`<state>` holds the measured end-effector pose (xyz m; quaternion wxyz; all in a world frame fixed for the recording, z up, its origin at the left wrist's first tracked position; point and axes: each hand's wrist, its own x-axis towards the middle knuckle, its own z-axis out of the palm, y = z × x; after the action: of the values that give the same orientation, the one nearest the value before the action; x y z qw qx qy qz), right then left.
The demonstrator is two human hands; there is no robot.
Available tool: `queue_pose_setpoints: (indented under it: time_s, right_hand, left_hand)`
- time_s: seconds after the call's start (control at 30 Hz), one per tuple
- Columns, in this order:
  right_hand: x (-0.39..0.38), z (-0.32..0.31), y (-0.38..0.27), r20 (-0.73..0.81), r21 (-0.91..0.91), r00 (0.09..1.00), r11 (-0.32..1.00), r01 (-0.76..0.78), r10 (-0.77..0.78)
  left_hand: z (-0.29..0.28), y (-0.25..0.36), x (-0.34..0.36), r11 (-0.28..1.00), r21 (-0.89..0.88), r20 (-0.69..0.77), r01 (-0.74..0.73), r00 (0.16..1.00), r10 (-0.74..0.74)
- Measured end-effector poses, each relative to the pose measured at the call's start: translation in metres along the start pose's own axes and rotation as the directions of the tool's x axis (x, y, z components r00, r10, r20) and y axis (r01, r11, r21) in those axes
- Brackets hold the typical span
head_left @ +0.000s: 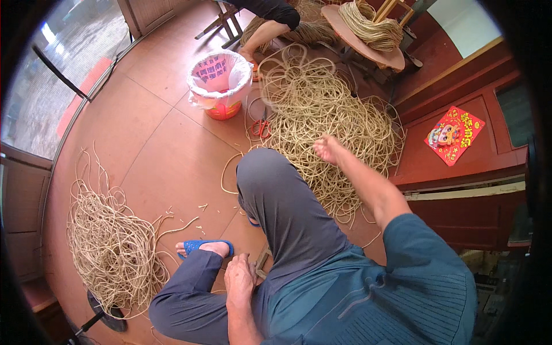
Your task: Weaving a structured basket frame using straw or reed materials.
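My right hand (326, 149) is closed, raised over a large heap of pale straw-coloured cord (322, 109) beyond my bent knee. Whatever its fingers hold, if anything, is too small to make out. Low between my thighs, my left hand (240, 280) has its fingers bent together beside a small wooden frame (262, 261); what is in them is hidden. Red-handled scissors (261, 127) lie at the left edge of the heap. A second tangled pile of cord (112, 244) spreads over the floor at left.
A red bin (223, 109) with a white liner stands ahead. Another person's bare leg (264, 40) is behind it. At the far right, a coil of cord (371, 29) sits on a round board (388, 56). Red cabinets (460, 138) line the right side. Cord scraps (203, 206) dot the tiles.
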<state>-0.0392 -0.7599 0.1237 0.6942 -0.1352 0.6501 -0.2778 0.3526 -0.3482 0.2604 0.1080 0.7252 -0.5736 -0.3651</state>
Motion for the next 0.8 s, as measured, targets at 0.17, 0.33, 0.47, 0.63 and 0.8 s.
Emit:
queue_pose_setpoints:
  time_s: [0.17,0.33,0.47,0.63,0.8]
  right_hand:
    - [-0.060,0.062,0.073,0.015,-0.288,0.995,0.953,-0.092,0.101]
    - [-0.056,0.061,0.045,0.095,-0.175,0.996,0.984,0.021,-0.005]
    - [-0.066,0.071,-0.022,0.048,-0.183,0.958,0.940,0.288,-0.284]
    - [-0.083,0.093,-0.108,0.021,-0.168,0.890,0.876,0.452,-0.455]
    - [-0.096,0.093,-0.150,0.072,-0.143,0.840,0.828,0.542,-0.537]
  left_hand:
    - [0.001,-0.012,-0.007,0.999,0.012,0.007,0.052,0.999,-0.052]
    - [0.003,-0.011,-0.003,0.999,0.024,0.047,0.039,0.998,-0.040]
    - [0.006,-0.015,-0.001,0.999,0.023,0.031,0.032,0.999,-0.033]
    - [0.012,-0.028,-0.005,1.000,-0.018,-0.041,-0.014,0.999,0.013]
    - [0.005,-0.021,-0.003,1.000,-0.009,-0.034,0.009,0.999,-0.009]
